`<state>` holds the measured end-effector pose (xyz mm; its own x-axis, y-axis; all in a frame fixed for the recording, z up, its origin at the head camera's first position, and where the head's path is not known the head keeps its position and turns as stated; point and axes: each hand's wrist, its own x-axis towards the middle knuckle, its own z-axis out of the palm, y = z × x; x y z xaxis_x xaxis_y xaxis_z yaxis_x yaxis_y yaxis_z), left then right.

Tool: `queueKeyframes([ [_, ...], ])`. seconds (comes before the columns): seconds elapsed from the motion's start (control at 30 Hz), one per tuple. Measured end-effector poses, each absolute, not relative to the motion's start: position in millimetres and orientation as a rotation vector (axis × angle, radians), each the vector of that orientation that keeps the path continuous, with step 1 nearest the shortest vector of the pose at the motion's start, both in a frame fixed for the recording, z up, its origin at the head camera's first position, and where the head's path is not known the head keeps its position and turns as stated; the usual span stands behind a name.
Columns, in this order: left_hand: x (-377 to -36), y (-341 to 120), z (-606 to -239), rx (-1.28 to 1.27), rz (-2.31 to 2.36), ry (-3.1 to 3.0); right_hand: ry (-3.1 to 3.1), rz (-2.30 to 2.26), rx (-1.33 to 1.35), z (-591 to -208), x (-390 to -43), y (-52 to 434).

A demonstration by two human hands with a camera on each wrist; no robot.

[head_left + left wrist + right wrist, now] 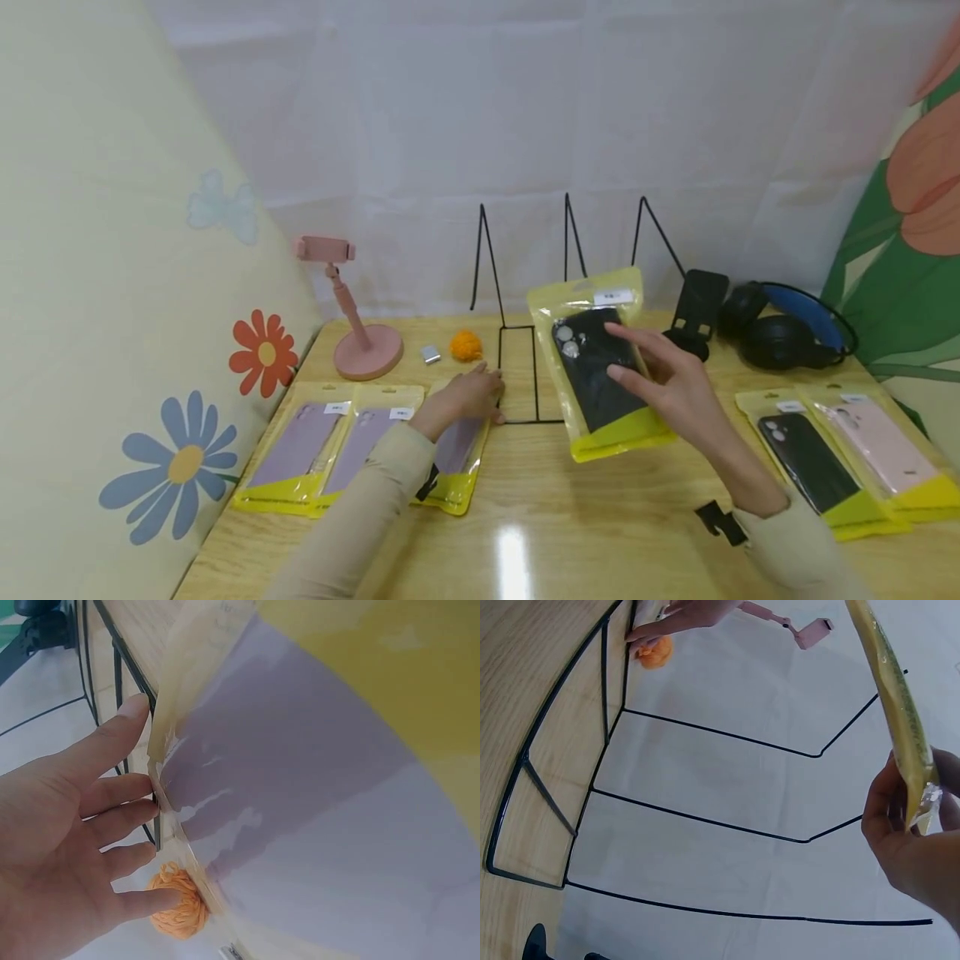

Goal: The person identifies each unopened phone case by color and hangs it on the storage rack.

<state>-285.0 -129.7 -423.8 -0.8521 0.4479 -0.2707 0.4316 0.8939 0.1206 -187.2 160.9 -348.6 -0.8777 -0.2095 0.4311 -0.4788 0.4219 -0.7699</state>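
Note:
My right hand (678,396) holds up a black phone case in a yellow-edged clear pouch (592,383), gripping it by its right edge between thumb and fingers. The pouch is tilted, above the table and in front of a black wire rack (536,375). Seen edge-on in the right wrist view, the pouch (895,697) looks thin. My left hand (463,398) is at the rack's left side, its fingers extended against the base wire in the left wrist view. Under that hand and wrist lies a pouched purple phone case (300,757), partly hidden.
Two more purple cases in pouches (296,450) lie at left; a black one (806,462) and a pink one (885,442) lie at right. Behind stand a pink phone stand (367,354), an orange yarn ball (466,345), a black phone stand (701,304) and headphones (780,337).

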Motion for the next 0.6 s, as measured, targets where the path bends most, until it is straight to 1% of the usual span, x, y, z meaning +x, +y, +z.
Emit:
queueKeyframes([
  [0.37, -283.2, -127.5, -416.9, 0.639, 0.099, 2.753, -2.336, 1.478, 0.617, -347.7, -196.2, 159.0],
  [0.6, -283.9, -127.1, -420.6, 0.623, 0.117, 2.760, -2.349, 1.529, 0.604, -353.9, -218.8, 160.4],
])
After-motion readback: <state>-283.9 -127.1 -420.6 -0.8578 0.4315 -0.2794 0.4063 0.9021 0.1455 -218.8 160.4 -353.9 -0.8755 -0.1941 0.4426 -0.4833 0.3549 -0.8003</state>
